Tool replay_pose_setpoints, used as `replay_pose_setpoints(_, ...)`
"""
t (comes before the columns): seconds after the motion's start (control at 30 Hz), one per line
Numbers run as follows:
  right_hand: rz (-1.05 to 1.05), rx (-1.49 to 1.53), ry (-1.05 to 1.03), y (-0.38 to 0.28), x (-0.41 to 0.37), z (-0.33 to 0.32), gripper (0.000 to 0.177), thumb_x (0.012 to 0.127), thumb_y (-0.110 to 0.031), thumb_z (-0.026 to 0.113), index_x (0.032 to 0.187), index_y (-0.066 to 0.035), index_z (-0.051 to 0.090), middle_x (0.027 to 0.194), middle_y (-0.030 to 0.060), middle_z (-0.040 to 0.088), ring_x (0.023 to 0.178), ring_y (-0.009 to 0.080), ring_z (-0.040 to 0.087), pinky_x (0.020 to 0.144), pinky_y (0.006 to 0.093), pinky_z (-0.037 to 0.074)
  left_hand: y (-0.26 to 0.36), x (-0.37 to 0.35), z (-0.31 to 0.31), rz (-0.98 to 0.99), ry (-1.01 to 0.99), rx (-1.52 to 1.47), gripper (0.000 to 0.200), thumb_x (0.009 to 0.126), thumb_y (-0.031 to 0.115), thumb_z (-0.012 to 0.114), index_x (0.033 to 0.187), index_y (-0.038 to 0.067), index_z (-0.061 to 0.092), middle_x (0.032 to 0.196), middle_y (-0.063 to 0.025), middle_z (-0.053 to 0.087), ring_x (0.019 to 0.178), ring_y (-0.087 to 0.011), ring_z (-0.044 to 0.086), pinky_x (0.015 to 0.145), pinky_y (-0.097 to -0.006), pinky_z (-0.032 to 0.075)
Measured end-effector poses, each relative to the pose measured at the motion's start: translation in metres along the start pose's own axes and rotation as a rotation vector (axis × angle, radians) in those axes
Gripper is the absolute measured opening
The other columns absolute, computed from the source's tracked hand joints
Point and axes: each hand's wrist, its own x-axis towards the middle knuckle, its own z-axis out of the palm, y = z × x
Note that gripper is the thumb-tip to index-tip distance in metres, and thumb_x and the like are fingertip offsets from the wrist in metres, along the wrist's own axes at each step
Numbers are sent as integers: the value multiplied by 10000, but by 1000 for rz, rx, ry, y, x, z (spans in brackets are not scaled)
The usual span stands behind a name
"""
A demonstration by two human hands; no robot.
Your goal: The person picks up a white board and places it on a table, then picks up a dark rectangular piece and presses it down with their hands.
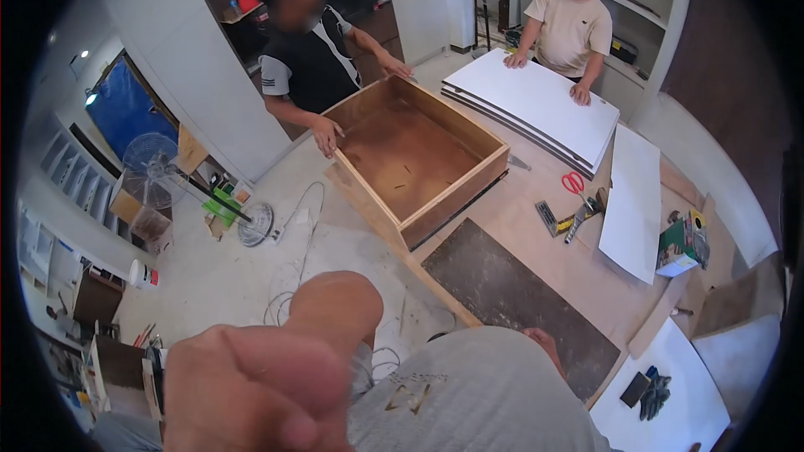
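Close to the camera at lower left, my left hand [255, 389] is raised with its fingers folded in; anything inside them is hidden. My right hand [544, 341] shows only partly past my shirt, by the near edge of a dark, worn panel [519, 297], and its finger shape is unclear. Beyond the panel, an open wooden box [456, 192] rests on the table [502, 209]. A person in a dark vest [314, 75] has both hands on its rim.
Another person [569, 29] leans both hands on stacked white panels [536, 105]. Red scissors [573, 182], tools [578, 219], a white sheet [632, 201] and a green box [680, 247] lie rightward. Gloves [655, 393] lie lower right. A standing fan [255, 224] and cable occupy the left floor.
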Motion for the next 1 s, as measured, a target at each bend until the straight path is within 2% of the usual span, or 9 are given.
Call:
replay_pose_setpoints(0.1, 37, 51, -5, -31, -16, 16, 280, 994, -336, 671, 991, -68, 751, 871, 8, 699, 818, 90, 622, 726, 290, 511, 20, 6, -26, -1, -51, 144, 151, 1033, 229, 530, 1147, 192, 622, 952, 40, 674, 722, -75, 591, 736, -309, 461)
replay_pose_setpoints(0.3, 31, 39, -30, -14, -2, 35, 279, 990, -325, 678, 990, -54, 742, 848, 12, 698, 793, 108, 631, 722, 300, 520, 49, 18, -60, -25, -109, 337, 285, 1089, 305, 461, 1314, 244, 624, 1027, 75, 678, 733, -37, 566, 754, -303, 433)
replay_pose_setpoints(0.37, 4, 127, -61, -7, 3, 41, 288, 988, -328, 681, 995, -46, 740, 847, 17, 698, 787, 108, 631, 721, 299, 521, 78, 13, -69, -371, -183, 649, 242, 1080, 271, 478, 1253, 222, 640, 1039, 73, 695, 771, -36, 601, 763, -280, 450)
replay_pose_setpoints(0.5, -18, 151, -41, 20, 19, 51, 294, 982, -332, 688, 992, -41, 737, 855, 19, 701, 788, 105, 632, 724, 295, 524, 61, 6, -70, -153, -89, 783, 132, 1048, 178, 527, 1103, 167, 647, 1015, 82, 703, 824, -38, 636, 772, -238, 462)
replay_pose_setpoints(0.7, 60, 138, 30, -29, -8, 72, 250, 959, -290, 693, 998, -47, 735, 872, 14, 712, 823, 118, 646, 763, 304, 525, 102, 34, -104, -271, -296, 773, 82, 1015, 145, 584, 1062, 150, 650, 958, 90, 693, 824, -30, 632, 801, -248, 459)
replay_pose_setpoints(0.8, -67, 231, 7, 3, 4, 73, 264, 953, -294, 680, 1015, -45, 740, 875, 19, 713, 838, 127, 646, 778, 317, 520, 73, 8, -91, -167, -124, 872, 145, 1018, 215, 599, 1142, 167, 658, 972, 85, 693, 832, -27, 630, 857, -285, 456)
replay_pose_setpoints(0.87, -11, 159, 57, 8, 2, 68, 261, 951, -287, 677, 1014, -43, 742, 873, 19, 711, 839, 125, 646, 779, 323, 520, 52, -12, -77, -93, -14, 940, 202, 1019, 262, 609, 1195, 178, 662, 981, 82, 694, 837, -26, 629, 894, -311, 454)
replay_pose_setpoints(0.97, -93, 24, 204, 13, 1, 62, 257, 936, -264, 685, 1019, -27, 741, 918, 88, 729, 873, 169, 673, 791, 340, 525, 7, -73, -64, -154, 319, 794, 312, 1045, 302, 492, 1190, 68, 638, 915, -52, 677, 759, -154, 603, 722, -393, 469)
replay_pose_setpoints(1.0, -170, -72, 292, 26, -1, 54, 261, 929, -261, 691, 1033, -27, 739, 949, 112, 734, 887, 193, 685, 799, 346, 530, -9, -99, -61, -215, 389, 787, 289, 1034, 270, 519, 1161, 44, 645, 922, -73, 686, 766, -176, 617, 722, -387, 480)
